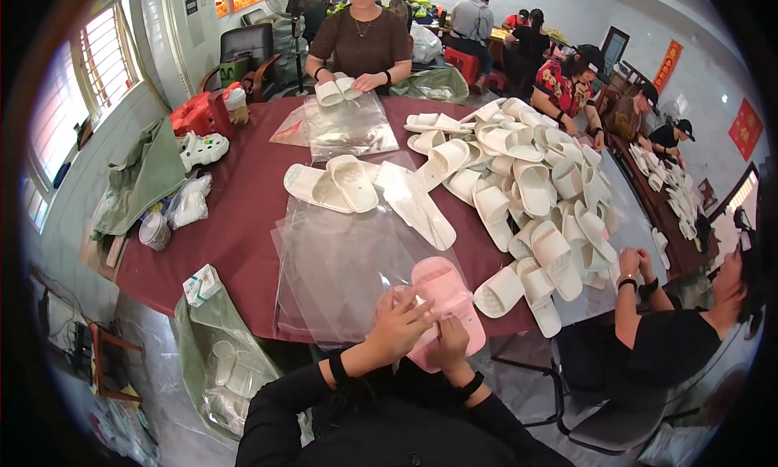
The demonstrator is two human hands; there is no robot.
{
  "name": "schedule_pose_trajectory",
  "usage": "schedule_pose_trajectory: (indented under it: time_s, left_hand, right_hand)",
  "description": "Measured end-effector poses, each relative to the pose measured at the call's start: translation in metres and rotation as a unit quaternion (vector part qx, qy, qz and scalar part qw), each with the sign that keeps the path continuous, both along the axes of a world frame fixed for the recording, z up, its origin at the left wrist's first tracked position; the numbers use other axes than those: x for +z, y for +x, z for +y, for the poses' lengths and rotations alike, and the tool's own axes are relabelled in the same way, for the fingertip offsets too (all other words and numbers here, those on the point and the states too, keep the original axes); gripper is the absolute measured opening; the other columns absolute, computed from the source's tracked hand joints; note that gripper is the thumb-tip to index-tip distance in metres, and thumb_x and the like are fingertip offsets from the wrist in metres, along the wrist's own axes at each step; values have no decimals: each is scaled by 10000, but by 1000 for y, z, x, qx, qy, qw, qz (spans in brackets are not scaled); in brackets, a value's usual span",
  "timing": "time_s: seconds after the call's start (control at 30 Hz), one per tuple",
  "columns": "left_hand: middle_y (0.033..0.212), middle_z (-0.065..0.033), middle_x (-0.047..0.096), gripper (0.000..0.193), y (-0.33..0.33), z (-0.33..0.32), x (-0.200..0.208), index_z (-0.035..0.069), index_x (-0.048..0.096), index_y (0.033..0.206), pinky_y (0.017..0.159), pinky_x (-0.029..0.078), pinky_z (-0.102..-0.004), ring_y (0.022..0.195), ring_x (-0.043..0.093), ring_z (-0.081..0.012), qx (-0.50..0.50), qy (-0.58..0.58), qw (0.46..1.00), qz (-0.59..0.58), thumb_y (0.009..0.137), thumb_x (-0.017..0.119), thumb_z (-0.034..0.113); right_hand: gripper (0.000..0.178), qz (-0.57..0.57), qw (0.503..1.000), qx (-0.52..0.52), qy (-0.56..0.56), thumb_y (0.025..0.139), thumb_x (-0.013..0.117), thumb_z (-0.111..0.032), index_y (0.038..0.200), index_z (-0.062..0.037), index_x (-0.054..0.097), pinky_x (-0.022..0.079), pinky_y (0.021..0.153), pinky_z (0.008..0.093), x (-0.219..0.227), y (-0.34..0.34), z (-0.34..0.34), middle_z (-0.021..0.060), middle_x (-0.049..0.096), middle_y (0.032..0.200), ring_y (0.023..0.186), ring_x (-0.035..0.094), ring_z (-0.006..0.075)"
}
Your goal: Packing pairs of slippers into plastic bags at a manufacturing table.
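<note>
Just off the table's near edge, I hold pink slippers in front of me. My left hand is closed on their left side, its fingers lying across the pink. Lower down on the right, my right hand grips them with bent fingers close to my left fingertips. Parts of the slippers are hidden behind both hands. Beyond my left hand, clear plastic bags lie flat in a loose stack. White slippers rest above the bags, some turned sole up.
A large heap of white slippers covers the right of the maroon-covered table. Across from me a person handles white slippers over plastic bags. Another person sits at right. A green sack with bagged slippers stands at lower left.
</note>
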State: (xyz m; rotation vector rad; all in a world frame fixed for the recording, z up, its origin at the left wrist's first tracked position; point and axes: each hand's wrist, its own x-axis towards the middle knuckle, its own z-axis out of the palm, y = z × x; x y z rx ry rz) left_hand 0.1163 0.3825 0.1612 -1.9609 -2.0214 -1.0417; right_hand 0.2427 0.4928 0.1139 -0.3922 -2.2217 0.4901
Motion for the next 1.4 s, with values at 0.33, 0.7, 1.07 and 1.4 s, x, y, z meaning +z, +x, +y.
schedule_pose_trajectory:
  time_s: [0.33, 0.7, 1.07, 1.4]
  left_hand:
    - [1318, -73, 508, 494, 16, 4, -1, 176, 605, 1192, 983, 284, -566, 1247, 414, -360, -86, -12, 994, -73, 706, 641, 99]
    - [1317, -119, 495, 421, 30, -20, 13, 146, 596, 1188, 1051, 257, -549, 1287, 372, -382, -160, -20, 984, -69, 778, 640, 61]
    - [820, -118, 606, 225, 1, -73, 7, 76, 562, 990, 665, 474, -420, 776, 603, -309, 101, -259, 959, 47, 802, 599, 195]
    - [653, -208, 526, 161, -4, -36, 64, 11, 533, 827, 502, 409, -375, 551, 522, -349, 57, -96, 961, -252, 868, 600, 151]
  right_hand:
    - [285, 44, 994, 96, 6, 775, 547, -44, 1052, 5, 592, 469, 637, 411, 6, -16, -7, 156, 599, 830, 750, 591, 342]
    - [310, 27, 994, 77, -74, 785, 547, -61, 1086, 1, 585, 473, 680, 413, 1, -26, -7, 161, 604, 895, 792, 592, 339]
    - [335, 22, 985, 63, -159, 795, 547, -78, 1120, -4, 579, 478, 723, 414, 18, -107, 8, 165, 608, 960, 835, 594, 336]
    - [441, 12, 984, 171, 53, 824, 576, -100, 1249, -11, 499, 399, 971, 393, -3, -97, 28, 232, 499, 1252, 1144, 487, 378]
